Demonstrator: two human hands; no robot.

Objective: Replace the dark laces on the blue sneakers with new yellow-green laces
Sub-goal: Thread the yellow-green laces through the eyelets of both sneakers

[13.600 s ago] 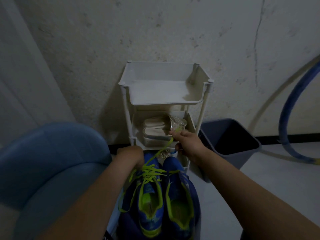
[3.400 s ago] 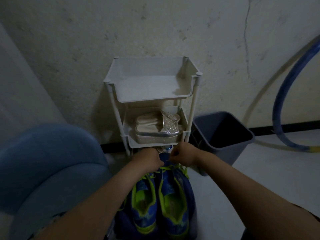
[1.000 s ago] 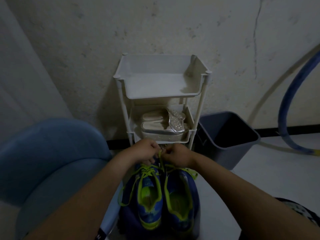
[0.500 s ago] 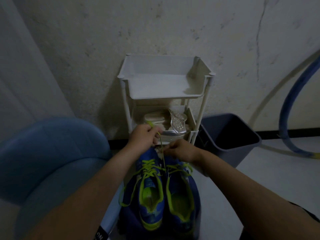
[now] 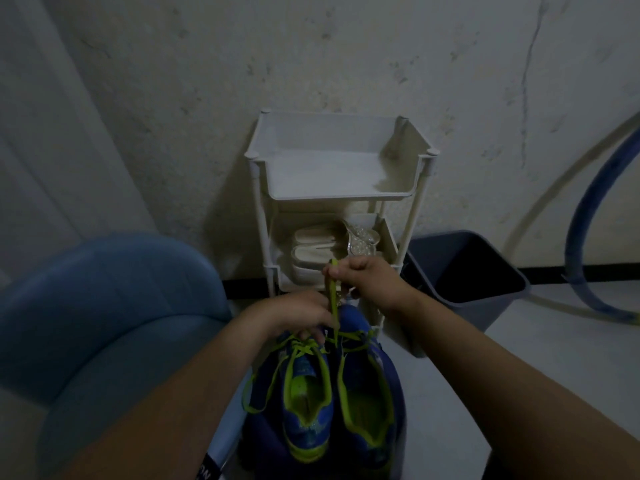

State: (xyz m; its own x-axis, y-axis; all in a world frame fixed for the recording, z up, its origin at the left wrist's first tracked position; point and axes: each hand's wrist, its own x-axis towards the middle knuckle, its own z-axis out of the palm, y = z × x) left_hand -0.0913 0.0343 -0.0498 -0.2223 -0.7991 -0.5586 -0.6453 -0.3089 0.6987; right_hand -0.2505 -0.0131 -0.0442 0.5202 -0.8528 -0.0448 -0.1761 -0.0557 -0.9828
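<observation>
Rough plaster wall; matt plastic rack; cloth lace; glittery sandals.

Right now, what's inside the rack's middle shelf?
On the middle shelf: a pair of pale sandals, one with a beaded strap. The right hand and the lace it pinches cover the shelf's front right; what lies there cannot be seen.

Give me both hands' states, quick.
Left hand: fingers curled, apparently pinching the yellow-green lace down at the blue sneakers.
Right hand: pinching that lace's free end, held up.
</observation>
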